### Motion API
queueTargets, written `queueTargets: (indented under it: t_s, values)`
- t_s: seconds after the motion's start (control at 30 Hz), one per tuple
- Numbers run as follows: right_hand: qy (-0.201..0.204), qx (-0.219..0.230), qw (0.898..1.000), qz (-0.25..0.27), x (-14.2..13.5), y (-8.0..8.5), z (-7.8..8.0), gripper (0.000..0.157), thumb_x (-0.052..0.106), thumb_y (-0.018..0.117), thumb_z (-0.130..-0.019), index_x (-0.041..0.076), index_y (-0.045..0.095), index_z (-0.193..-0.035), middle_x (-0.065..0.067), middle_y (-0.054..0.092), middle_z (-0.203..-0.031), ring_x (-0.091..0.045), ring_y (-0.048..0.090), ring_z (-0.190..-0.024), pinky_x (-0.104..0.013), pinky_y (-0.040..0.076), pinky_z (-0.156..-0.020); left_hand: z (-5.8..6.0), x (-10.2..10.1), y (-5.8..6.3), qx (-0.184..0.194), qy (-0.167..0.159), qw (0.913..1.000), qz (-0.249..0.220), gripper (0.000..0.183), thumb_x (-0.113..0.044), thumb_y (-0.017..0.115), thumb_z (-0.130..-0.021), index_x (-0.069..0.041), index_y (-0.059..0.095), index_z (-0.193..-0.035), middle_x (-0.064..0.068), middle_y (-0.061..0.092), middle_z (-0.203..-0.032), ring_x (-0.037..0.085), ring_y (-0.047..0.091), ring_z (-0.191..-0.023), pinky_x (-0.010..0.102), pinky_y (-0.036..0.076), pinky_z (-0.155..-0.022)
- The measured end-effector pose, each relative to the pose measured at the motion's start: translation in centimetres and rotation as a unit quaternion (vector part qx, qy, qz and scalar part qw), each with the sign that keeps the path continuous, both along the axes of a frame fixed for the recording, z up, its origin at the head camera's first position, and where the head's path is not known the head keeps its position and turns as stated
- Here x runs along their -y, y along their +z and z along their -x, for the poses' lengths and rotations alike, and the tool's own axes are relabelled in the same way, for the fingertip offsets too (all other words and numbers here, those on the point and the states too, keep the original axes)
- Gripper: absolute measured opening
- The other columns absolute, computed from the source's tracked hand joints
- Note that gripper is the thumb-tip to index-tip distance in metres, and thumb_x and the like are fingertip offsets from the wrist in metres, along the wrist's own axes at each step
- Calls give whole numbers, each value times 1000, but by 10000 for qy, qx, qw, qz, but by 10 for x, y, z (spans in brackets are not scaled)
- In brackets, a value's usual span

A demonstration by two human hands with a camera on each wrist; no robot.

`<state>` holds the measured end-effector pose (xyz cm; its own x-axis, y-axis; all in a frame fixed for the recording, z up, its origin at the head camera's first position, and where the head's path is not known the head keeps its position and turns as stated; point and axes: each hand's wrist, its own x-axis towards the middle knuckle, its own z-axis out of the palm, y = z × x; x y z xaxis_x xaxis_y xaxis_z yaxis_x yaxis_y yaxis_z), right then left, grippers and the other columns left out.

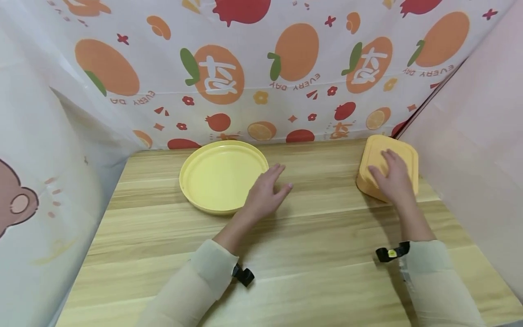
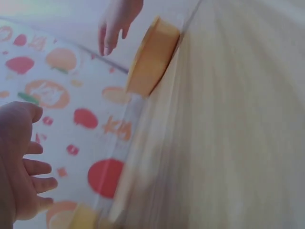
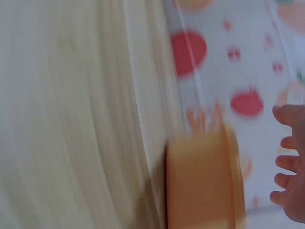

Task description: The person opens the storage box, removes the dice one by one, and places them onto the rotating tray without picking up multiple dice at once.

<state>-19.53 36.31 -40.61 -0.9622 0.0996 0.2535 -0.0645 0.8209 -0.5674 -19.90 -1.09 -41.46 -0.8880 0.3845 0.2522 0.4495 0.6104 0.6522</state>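
A round yellow plate with a raised rim lies at the back left of the wooden table. My left hand is above the plate's right edge, fingers spread and nothing in them. In the left wrist view, that hand has its fingers apart. At the back right stands an orange lidded box with rounded corners. Over its lid is my right hand, fingers spread and holding nothing. The right wrist view has the box on the table, with the right hand apart from its lid.
The wooden table reaches back to a white curtain printed with fruit. Pale sheets hang on the left and right sides. Each wrist wears a small black camera.
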Motion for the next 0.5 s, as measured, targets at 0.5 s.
queueTargets:
  t_s: [0.5]
  values:
    - [-1030,1231,9804,1147,-67,-39,-7,82,46,40,-102,-9,6,-153,-35,7,-158,-54,10,-145,-63,12,-120,-1,-58,-14,1166,-595,9884,-776,50,-38,56,-100,-14,51,-144,4,51,-147,22,45,-139,39,38,-116]
